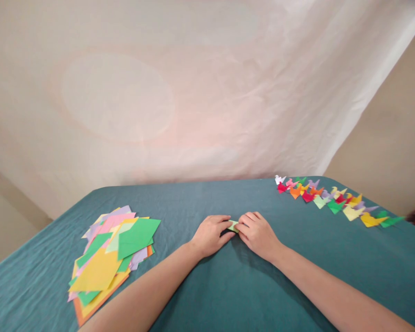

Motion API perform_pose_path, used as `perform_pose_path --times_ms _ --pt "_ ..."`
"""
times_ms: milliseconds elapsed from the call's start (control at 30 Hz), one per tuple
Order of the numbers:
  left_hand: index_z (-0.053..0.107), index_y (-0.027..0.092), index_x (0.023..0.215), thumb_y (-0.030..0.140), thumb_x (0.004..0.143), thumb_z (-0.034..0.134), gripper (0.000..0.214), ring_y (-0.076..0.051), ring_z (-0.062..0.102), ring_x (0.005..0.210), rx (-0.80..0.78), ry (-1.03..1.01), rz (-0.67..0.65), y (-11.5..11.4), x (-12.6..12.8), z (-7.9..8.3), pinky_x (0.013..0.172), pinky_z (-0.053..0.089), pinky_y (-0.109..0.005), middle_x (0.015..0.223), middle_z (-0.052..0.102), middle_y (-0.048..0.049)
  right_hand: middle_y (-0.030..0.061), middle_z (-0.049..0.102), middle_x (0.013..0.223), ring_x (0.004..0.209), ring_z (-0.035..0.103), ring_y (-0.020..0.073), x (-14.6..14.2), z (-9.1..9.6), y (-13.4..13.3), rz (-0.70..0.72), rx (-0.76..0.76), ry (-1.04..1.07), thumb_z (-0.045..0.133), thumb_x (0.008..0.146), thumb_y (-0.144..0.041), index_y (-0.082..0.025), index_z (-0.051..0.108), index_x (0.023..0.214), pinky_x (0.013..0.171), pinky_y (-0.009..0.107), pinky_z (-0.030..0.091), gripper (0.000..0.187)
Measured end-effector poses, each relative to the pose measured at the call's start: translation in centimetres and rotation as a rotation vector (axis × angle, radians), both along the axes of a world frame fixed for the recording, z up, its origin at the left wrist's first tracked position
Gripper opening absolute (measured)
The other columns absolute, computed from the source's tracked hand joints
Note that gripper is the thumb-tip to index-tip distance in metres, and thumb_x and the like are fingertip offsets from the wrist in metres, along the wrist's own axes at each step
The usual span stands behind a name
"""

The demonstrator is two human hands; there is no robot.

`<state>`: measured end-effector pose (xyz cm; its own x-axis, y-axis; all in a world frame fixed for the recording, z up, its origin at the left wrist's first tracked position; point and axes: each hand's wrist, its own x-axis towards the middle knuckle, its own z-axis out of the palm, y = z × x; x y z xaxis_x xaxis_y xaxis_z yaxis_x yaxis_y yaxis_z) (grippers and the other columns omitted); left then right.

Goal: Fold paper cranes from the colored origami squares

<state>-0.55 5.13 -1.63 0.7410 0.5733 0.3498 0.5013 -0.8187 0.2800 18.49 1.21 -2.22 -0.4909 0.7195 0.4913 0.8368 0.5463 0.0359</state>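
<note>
Between my two hands, over the middle of the table, is a small piece of folded light green paper (233, 226). My left hand (212, 234) grips its left end, with the thumb below and the fingers above. At the other end, my right hand (257, 234) has its fingers closed on the paper. Only a short strip shows between the fingertips; the rest is hidden, so its folded shape cannot be made out.
A loose pile of coloured paper sheets (100, 269) lies on the left of the green tablecloth (193, 198). Several folded paper birds (335, 206) stand in slanting rows at the back right. A pale cloth (207, 92) hangs behind the table.
</note>
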Motion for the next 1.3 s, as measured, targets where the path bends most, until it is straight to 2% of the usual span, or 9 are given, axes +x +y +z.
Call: perform_pose_path --times_ms 167,267,367,467,567,1300 --pt "0.055 0.020 0.117 0.035 0.089 0.046 0.033 -0.022 0.049 0.115 0.011 0.046 -0.017 0.2 0.0 -0.1 0.100 0.035 -0.037 0.122 0.056 -0.0060 0.0036 0.059 0.084 0.079 0.050 0.0172 0.8 -0.6 0.3 0.001 -0.087 0.200 0.052 0.074 -0.005 -0.020 0.064 0.084 0.073 0.031 0.035 0.022" --pt "0.054 0.020 0.119 0.036 0.090 0.045 0.035 -0.021 0.048 0.117 0.018 0.055 -0.028 0.3 0.0 -0.1 0.101 0.034 -0.038 0.124 0.056 -0.0062 0.0035 0.060 0.083 0.078 0.051 0.0169 1.6 -0.7 0.6 -0.015 -0.071 0.269 0.048 0.070 -0.001 -0.020 0.065 0.085 0.073 0.031 0.036 0.029" --pt "0.054 0.020 0.120 0.035 0.091 0.042 0.034 -0.021 0.048 0.116 0.018 0.040 -0.032 0.4 0.0 -0.2 0.101 0.035 -0.038 0.123 0.056 -0.0060 0.0036 0.059 0.080 0.078 0.050 0.0168 2.7 -0.5 1.0 0.047 -0.020 0.208 0.048 0.072 -0.002 -0.020 0.067 0.080 0.074 0.032 0.036 0.027" --pt "0.054 0.021 0.119 0.032 0.092 0.041 0.032 -0.020 0.049 0.115 0.010 0.015 -0.029 0.5 -0.1 -0.5 0.099 0.036 -0.038 0.122 0.057 -0.0053 0.0046 0.059 0.082 0.080 0.050 0.0173 3.8 -0.1 1.3 0.173 0.019 0.081 0.049 0.074 -0.005 -0.019 0.067 0.083 0.074 0.033 0.036 0.025" --pt "0.054 0.022 0.119 0.032 0.092 0.041 0.032 -0.020 0.050 0.115 0.009 -0.001 -0.032 0.6 -0.1 -0.7 0.099 0.037 -0.038 0.121 0.057 -0.0052 0.0057 0.060 0.083 0.081 0.050 0.0173 4.2 0.2 1.4 0.226 0.050 0.011 0.048 0.075 -0.007 -0.018 0.067 0.088 0.073 0.032 0.036 0.025" --pt "0.054 0.021 0.119 0.030 0.092 0.042 0.031 -0.020 0.050 0.115 0.001 -0.006 -0.036 0.6 0.0 -0.7 0.099 0.037 -0.038 0.121 0.058 -0.0055 0.0054 0.059 0.084 0.078 0.049 0.0162 3.7 0.2 1.2 0.225 0.037 -0.053 0.048 0.077 -0.008 -0.017 0.066 0.091 0.070 0.031 0.036 0.024"
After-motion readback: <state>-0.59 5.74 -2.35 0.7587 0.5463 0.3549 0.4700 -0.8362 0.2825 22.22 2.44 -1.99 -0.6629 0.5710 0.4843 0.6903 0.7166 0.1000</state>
